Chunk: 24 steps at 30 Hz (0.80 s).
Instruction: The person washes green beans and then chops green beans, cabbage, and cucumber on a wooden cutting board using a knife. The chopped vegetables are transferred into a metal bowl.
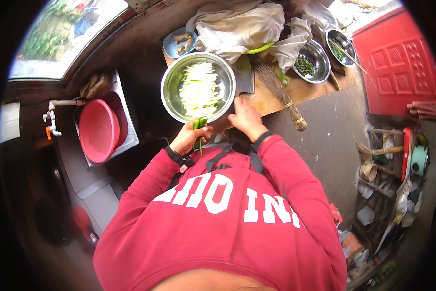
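Observation:
My left hand (pixel 190 136) is closed around a few green chili peppers (pixel 200 125) at the near rim of a round stainless steel bowl (pixel 167 103). Pale green, thinly cut vegetable strips (pixel 199 89) lie heaped in that bowl. Just right of the bowl's near side is my right hand (pixel 245 115), by the handle of a cleaver; whether its fingers hold the handle cannot be made out. The cleaver's wide metal blade (pixel 245 80) lies on a wooden board (pixel 264 103), partly behind the bowl.
A bundled twig brush (pixel 276 87) lies across the board. Beyond are a blue dish (pixel 170 49) with ginger, a white cloth (pixel 236 27) and two metal bowls (pixel 326 69) (pixel 352 47) with chopped greens. At left, a pink basin (pixel 98 131) rests in a sink (pixel 133 137); a red door panel stands right.

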Available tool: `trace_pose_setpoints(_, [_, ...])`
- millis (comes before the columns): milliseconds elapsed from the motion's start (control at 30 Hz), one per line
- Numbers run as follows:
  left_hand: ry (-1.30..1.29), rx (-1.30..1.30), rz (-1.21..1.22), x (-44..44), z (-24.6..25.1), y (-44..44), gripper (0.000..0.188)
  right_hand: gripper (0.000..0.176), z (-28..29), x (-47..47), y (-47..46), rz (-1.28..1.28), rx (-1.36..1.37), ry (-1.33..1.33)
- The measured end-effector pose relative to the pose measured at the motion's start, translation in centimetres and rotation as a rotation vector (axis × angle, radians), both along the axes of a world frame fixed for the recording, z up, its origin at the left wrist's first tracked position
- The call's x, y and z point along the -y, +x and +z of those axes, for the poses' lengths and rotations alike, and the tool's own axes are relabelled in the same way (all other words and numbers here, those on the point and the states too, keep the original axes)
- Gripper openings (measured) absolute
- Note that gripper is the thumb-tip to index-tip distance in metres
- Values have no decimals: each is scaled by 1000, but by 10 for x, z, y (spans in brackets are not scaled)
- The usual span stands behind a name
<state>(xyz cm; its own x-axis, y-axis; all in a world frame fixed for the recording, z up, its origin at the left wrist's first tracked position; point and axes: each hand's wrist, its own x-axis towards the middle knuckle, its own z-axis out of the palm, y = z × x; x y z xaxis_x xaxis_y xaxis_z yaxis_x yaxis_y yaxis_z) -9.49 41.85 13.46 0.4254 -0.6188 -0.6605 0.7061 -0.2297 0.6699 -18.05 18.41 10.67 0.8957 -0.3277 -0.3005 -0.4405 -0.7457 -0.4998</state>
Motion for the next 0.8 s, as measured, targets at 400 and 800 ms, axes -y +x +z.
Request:
trace_pose_setpoints(400, [223, 187, 287, 40, -1, -11, 32, 83, -22, 118, 3, -143, 133, 612])
trace_pose_setpoints(800, [491, 523, 68, 135, -39, -76, 14, 81, 66, 200, -44, -83, -138, 1410])
